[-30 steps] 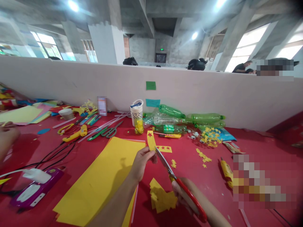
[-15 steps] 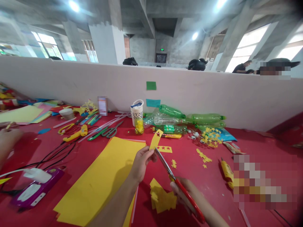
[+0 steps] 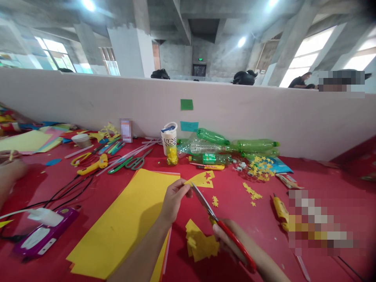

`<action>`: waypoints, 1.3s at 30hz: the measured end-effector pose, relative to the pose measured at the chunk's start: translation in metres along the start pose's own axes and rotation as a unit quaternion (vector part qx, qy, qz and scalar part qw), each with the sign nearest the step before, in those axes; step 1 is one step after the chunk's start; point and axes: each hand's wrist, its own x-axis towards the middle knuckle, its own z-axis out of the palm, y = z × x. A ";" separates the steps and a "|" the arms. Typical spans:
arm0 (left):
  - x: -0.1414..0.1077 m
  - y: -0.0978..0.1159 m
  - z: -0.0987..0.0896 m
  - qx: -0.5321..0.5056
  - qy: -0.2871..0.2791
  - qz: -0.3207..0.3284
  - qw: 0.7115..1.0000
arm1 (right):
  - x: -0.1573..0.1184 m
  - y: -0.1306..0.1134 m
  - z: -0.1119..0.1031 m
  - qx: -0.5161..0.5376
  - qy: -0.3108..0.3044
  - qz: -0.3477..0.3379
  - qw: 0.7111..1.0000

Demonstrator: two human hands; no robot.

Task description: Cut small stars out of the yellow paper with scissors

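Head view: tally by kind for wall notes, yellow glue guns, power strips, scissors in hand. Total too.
Wall notes: 2 (green note, blue note)
Yellow glue guns: 2 (left one, right one partly blurred)
Power strips: 1 (purple power strip)
Scissors in hand: 1 (red-handled scissors)
Total: 6

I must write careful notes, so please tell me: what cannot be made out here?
All in the head view:
- right hand: fingers partly hidden by the scissors
- yellow strip: gripped end hidden by the left hand
- thing at lower right: covered by pixel blocks
- phone: screen pixelated
- another person's arm: cut off by the left edge
- green note: any writing too small
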 end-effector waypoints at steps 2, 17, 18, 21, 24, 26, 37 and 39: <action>0.000 -0.001 0.000 0.002 0.001 0.002 1.000 | 0.001 0.004 0.000 -0.004 0.003 -0.001 1.000; 0.000 -0.004 0.000 0.037 0.020 0.007 0.999 | 0.000 -0.005 -0.007 -0.041 -0.030 -0.011 0.999; 0.000 -0.004 0.000 0.037 0.021 0.007 0.999 | 0.001 -0.003 -0.006 -0.037 -0.024 -0.011 0.999; 0.000 -0.004 0.000 0.037 0.022 0.008 0.999 | 0.002 0.000 -0.005 -0.030 -0.018 -0.008 0.999; 0.001 -0.004 -0.001 0.030 0.019 0.006 0.999 | 0.002 -0.003 -0.005 -0.026 -0.025 0.004 0.999; 0.001 -0.004 -0.002 0.026 0.013 0.006 1.000 | 0.002 -0.006 -0.006 -0.023 -0.024 0.013 0.999; 0.002 -0.005 -0.005 0.001 -0.001 -0.005 1.000 | 0.000 -0.006 -0.005 -0.008 -0.018 0.024 1.000; 0.002 -0.006 -0.005 -0.002 -0.001 -0.007 1.000 | 0.000 -0.006 -0.005 -0.015 -0.019 0.028 0.999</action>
